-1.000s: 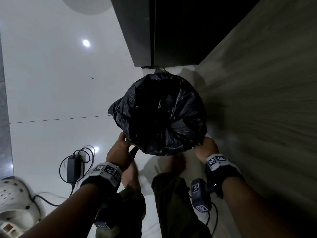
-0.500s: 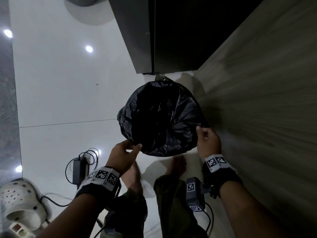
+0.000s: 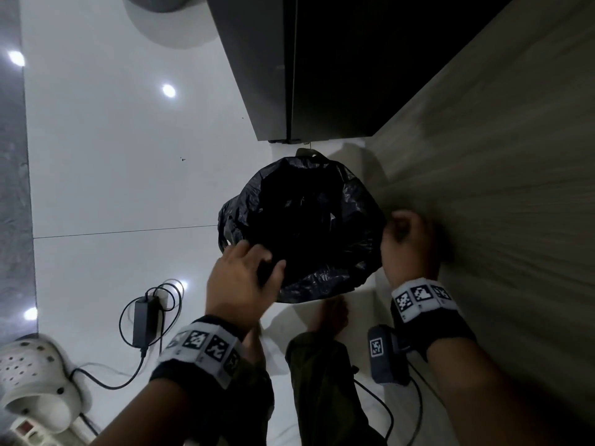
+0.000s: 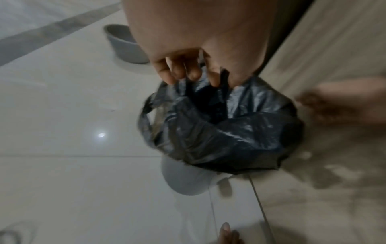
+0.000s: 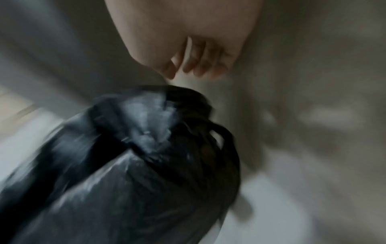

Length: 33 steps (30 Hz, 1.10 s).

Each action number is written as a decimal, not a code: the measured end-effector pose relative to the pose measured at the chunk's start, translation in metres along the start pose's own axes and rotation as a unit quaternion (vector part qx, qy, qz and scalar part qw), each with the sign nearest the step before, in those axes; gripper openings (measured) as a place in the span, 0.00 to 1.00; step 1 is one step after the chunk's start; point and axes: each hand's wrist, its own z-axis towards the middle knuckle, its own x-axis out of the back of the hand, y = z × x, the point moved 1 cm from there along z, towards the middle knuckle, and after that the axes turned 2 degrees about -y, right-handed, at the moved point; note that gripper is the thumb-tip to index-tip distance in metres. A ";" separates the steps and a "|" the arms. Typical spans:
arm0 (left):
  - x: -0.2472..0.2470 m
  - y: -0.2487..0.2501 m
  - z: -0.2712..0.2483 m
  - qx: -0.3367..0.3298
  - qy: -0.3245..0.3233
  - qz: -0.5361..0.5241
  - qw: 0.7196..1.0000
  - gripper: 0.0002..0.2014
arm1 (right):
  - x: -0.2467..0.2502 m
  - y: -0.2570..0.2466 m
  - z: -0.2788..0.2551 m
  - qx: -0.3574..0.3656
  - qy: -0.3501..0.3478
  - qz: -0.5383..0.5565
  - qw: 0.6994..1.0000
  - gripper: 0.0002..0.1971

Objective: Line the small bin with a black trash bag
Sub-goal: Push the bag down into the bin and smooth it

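A crinkled black trash bag (image 3: 309,233) drapes over the rim of a small pale bin (image 4: 185,178), standing on the white tiled floor beside a wooden panel.

The bin (image 4: 183,178) stands on the floor (image 3: 112,175) near the centre of the head view, the bag (image 3: 306,230) draped in and over its rim. At 12 o'clock from it sits the cabinet (image 3: 322,66); at 3 o'clock runs the wall panel (image 3: 499,188). The left hand (image 3: 241,281) is at the bag's 7 o'clock edge, the right hand (image 3: 409,243) just beside it at 3 o'clock. The power adapter (image 3: 143,320) lies at 8 o'clock, the shoe (image 3: 35,381) beyond it. A bowl (image 4: 125,46) sits far off at 11 o'clock.
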 end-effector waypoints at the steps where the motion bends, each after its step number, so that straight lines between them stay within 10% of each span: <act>1: -0.004 0.011 0.004 -0.021 -0.001 0.006 1.000 0.15 | 0.000 -0.013 -0.002 0.079 -0.002 -0.026 0.997 0.11; 7: -0.051 0.043 0.024 -0.057 -0.268 0.130 0.953 0.27 | -0.037 -0.058 0.014 0.184 -0.289 -0.103 0.934 0.14; 12: -0.058 0.040 0.015 -0.067 -0.418 0.238 0.874 0.23 | -0.037 -0.069 0.040 0.102 -0.290 -0.128 0.943 0.22; 15: -0.040 0.033 0.019 -0.071 -0.340 0.109 0.931 0.19 | -0.023 -0.068 0.040 0.088 -0.218 -0.041 0.971 0.17; 20: -0.002 0.003 0.033 0.001 0.030 0.012 0.999 0.25 | -0.009 -0.043 0.037 0.064 -0.117 -0.015 0.991 0.22; 26: -0.005 -0.022 0.051 0.364 -0.021 -0.166 0.916 0.46 | -0.020 -0.018 0.026 -0.058 -0.187 0.062 0.979 0.22; 33: -0.042 -0.059 0.060 0.374 -0.088 -0.338 0.859 0.33 | -0.032 -0.007 0.014 -0.115 -0.188 0.110 0.969 0.24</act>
